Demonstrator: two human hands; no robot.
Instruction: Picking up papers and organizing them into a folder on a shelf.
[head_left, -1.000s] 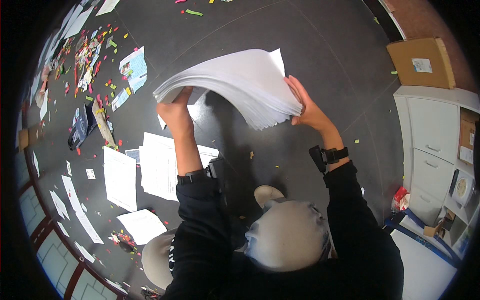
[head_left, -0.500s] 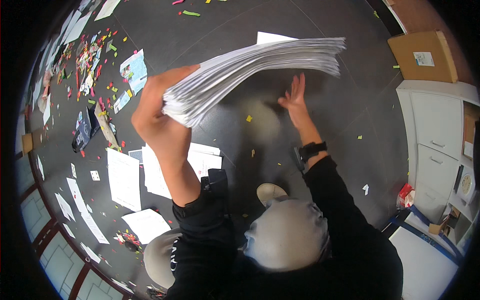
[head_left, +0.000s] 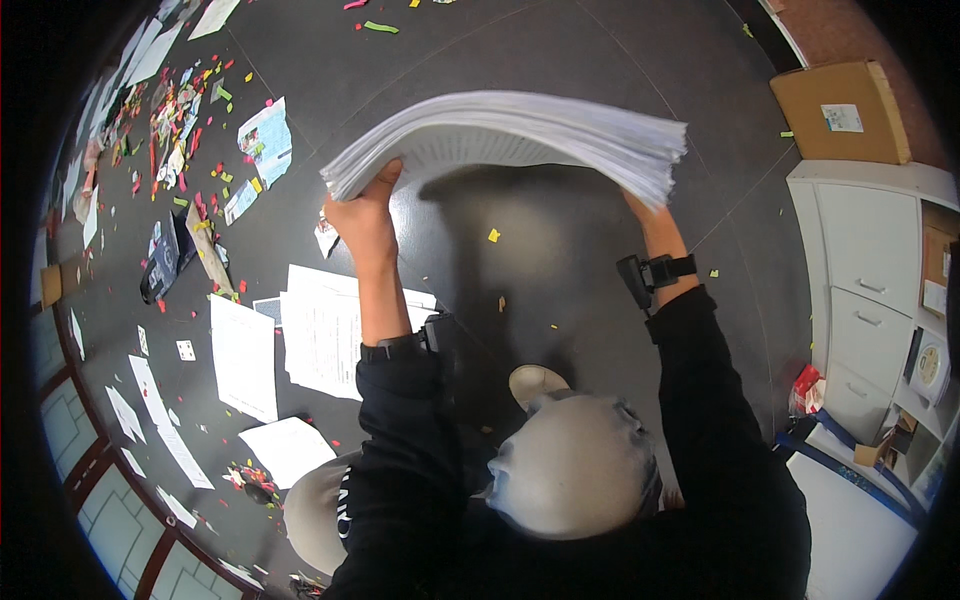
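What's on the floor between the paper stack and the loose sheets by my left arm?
In the head view, bare dark floor with one small paper scrap, beside the left hand.

Matt white paper stack (head_left: 520, 130), smooth dark floor (head_left: 560, 260) with a faint sheen, brown cardboard box (head_left: 840, 110) at two o'clock.

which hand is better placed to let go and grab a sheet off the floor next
Probably the left hand: it grips the left end of the paper stack right above the loose sheets lying on the floor. The right hand is hidden under the stack's far end, away from them.
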